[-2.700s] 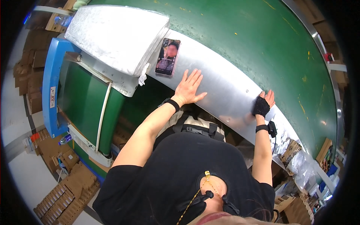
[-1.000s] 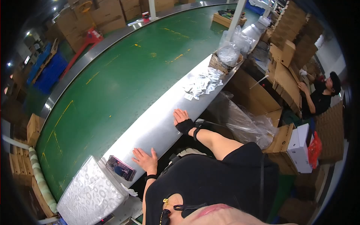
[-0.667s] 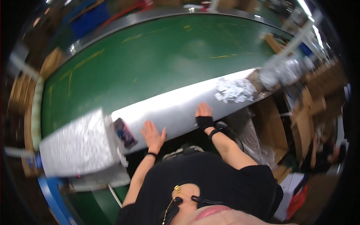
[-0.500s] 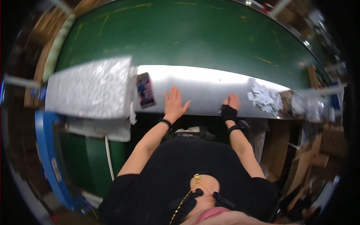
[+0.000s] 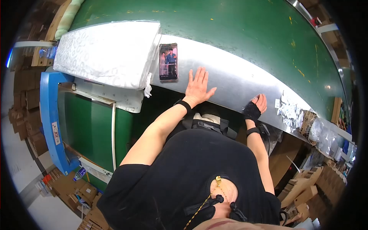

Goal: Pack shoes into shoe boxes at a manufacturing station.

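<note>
My left hand (image 5: 197,87) lies flat on the shiny metal strip (image 5: 226,85), fingers stretched out and thumb apart, holding nothing. Just beyond it, to the left, is a phone (image 5: 168,62) with a lit screen in a clear case. Farther along the strip, my right hand (image 5: 258,106) rests near the front edge in a black fingerless wrist wrap. Its fingers are extended, loosely bent and close together, and no object shows in them. A heap of small white paper slips (image 5: 290,114) sits to its right.
On the left lies a stack of white patterned plastic bags (image 5: 109,53). Behind the strip runs a green belt (image 5: 237,34). A small cardboard box (image 5: 308,122) and clear plastic bags (image 5: 324,132) are at the far right. A blue frame (image 5: 49,119) stands at left.
The whole view has turned and shifted, so the strip now slants down to the right. Both hands stay resting on the metal, and the phone and paper slips keep their places beside them.
</note>
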A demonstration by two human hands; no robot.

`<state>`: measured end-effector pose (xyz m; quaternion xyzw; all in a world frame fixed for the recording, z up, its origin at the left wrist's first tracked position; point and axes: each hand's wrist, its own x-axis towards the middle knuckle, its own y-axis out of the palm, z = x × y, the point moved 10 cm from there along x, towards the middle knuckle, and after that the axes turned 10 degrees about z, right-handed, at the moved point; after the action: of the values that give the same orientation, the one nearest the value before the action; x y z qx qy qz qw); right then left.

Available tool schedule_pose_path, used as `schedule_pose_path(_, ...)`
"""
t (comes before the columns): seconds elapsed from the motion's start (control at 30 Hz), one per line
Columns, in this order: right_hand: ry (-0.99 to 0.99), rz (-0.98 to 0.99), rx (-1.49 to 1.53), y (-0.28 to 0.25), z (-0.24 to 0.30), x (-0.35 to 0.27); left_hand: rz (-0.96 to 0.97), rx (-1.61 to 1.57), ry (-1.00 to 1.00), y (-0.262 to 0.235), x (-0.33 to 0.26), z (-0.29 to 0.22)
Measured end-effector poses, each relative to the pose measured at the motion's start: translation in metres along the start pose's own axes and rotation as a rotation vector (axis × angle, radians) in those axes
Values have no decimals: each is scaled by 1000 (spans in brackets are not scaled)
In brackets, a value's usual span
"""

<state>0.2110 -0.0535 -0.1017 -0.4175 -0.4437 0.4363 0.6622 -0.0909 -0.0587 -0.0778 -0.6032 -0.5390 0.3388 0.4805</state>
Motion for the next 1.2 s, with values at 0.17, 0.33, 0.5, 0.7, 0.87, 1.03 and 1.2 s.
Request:
schedule_pose_path(0.17,19,10,6,-1,-1,1,40,0,-13,4,1,1)
schedule_pose_path(0.33,-13,-32,-3,-5,2,1,44,12,-13,5,3,0)
schedule_pose_path(0.5,-4,-39,-32,-5,2,2,38,2,-17,5,3,1)
schedule_pose_path(0.7,8,-9,4,2,-3,2,24,-12,-12,4,2,2)
schedule_pose_path(0.87,-4,-15,9,-1,-1,3,11,-6,4,2,1,0)
schedule_pose_path(1.03,-1,-18,8,-3,-1,0,-11,1,2,-2,1,-3)
schedule_pose_path(1.2,22,17,22,-1,-2,2,-12,-9,-2,-3,1,-2)
